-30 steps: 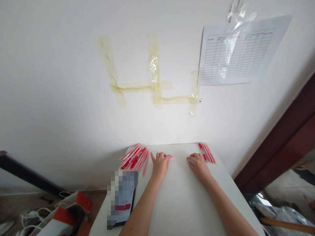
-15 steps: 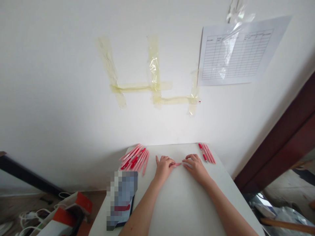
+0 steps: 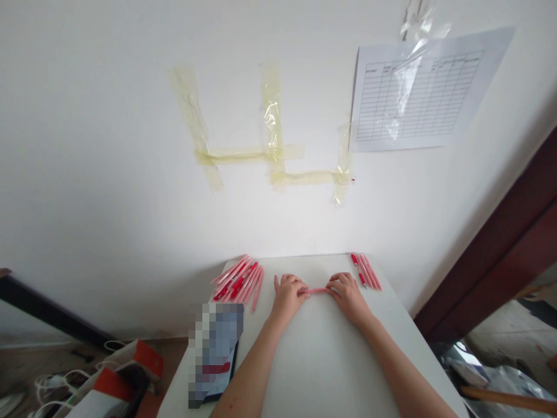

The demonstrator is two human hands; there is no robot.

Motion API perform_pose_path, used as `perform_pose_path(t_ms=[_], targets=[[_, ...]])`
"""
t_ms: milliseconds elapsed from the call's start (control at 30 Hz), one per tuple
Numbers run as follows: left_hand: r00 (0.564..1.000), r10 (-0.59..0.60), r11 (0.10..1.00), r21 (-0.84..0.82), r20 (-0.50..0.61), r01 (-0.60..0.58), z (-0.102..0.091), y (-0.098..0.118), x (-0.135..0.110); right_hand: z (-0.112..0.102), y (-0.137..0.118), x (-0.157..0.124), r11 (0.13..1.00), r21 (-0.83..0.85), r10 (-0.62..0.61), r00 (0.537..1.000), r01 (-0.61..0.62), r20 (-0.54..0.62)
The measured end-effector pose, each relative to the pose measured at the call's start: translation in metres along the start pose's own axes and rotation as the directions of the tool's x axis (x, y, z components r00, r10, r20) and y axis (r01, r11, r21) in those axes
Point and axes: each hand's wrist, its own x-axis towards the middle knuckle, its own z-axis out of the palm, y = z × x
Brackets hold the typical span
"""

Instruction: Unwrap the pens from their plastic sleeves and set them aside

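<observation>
A pink pen (image 3: 319,289) lies crosswise between my two hands over the white table (image 3: 322,360). My left hand (image 3: 287,295) pinches its left end with curled fingers. My right hand (image 3: 347,292) grips its right end the same way. A pile of several pink and red pens (image 3: 239,279) lies just left of my left hand. A smaller row of pink pens (image 3: 365,270) lies just right of my right hand, near the wall.
A tablet (image 3: 215,354) rests on the table's left edge. The white wall rises straight behind the table, with old tape strips (image 3: 272,145) and a printed sheet (image 3: 418,93). Boxes and cables (image 3: 108,377) lie on the floor left. A dark wooden door frame (image 3: 500,249) stands at right.
My hands came together from apart. The left hand brought a pink pen towards the middle, and the right hand left the right-hand row and took the pen's other end.
</observation>
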Motion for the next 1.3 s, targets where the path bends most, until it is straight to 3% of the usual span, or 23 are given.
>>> perform_pose_path(t_ms=[367, 767, 1167, 1300], targets=[[1.0, 0.023, 1.0, -0.005, -0.013, -0.023, 0.002, -0.002, 0.0, 0.001, -0.003, -0.001, 0.999, -0.033, -0.016, 1.0, 0.017, 0.027], [1.0, -0.007, 0.997, -0.08, -0.002, 0.006, -0.001, 0.005, 0.004, -0.011, -0.012, 0.003, 0.981, -0.194, -0.041, 0.987, 0.01, -0.156], [0.998, -0.013, 0.969, -0.245, 0.056, 0.026, -0.012, 0.015, 0.001, -0.017, -0.015, 0.002, 0.979, -0.201, -0.064, 0.98, 0.025, -0.187], [0.999, -0.036, 0.97, -0.242, 0.001, 0.035, -0.012, 0.015, 0.0, -0.015, -0.015, 0.002, 0.983, -0.181, -0.05, 0.977, 0.012, -0.207]])
